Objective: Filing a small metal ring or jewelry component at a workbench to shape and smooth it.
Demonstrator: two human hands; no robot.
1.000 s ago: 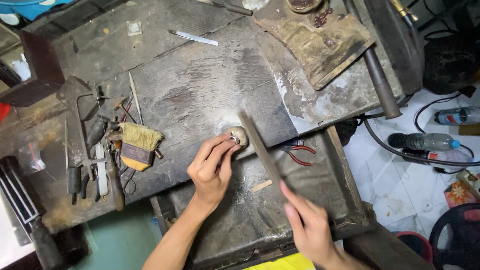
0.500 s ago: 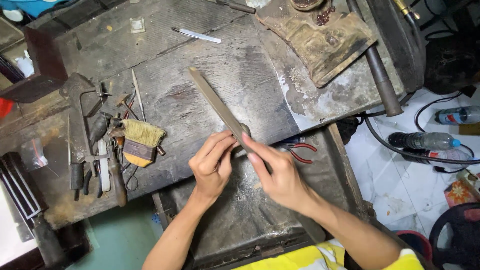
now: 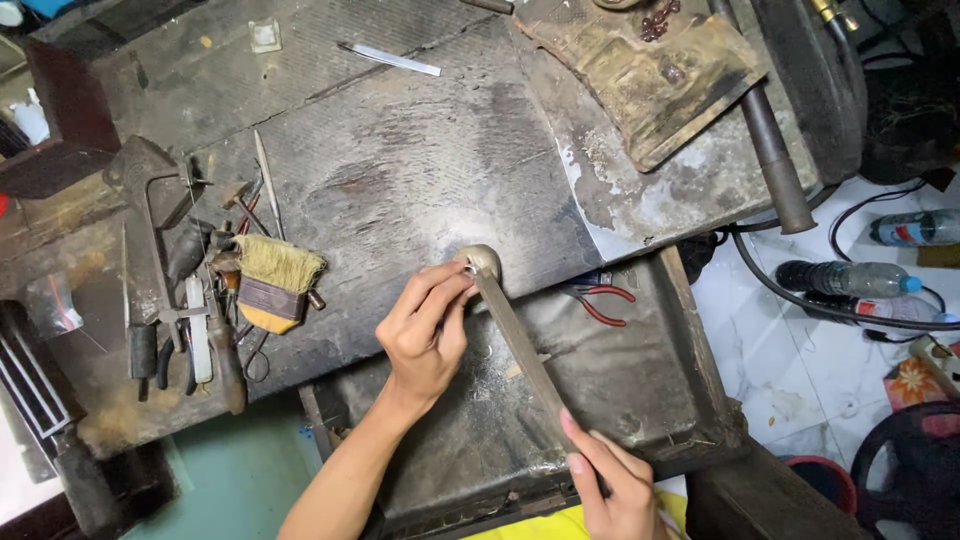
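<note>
Left hand (image 3: 425, 335) pinches a small silvery ring-like piece (image 3: 470, 268) between fingertips, pressed against a rounded wooden peg (image 3: 482, 261) at the edge of the worn workbench (image 3: 400, 160). Right hand (image 3: 618, 485) is closed round the near end of a long flat file (image 3: 522, 345); the file's far tip meets the piece at the peg. A dark tray (image 3: 640, 400) sits below the hands, red-handled pliers (image 3: 600, 300) on its upper edge. A straw-bristle brush (image 3: 272, 283) lies left, beside a clutter of hand tools (image 3: 190, 300). Plastic bottles (image 3: 850, 277) lie on the floor to the right.
</note>
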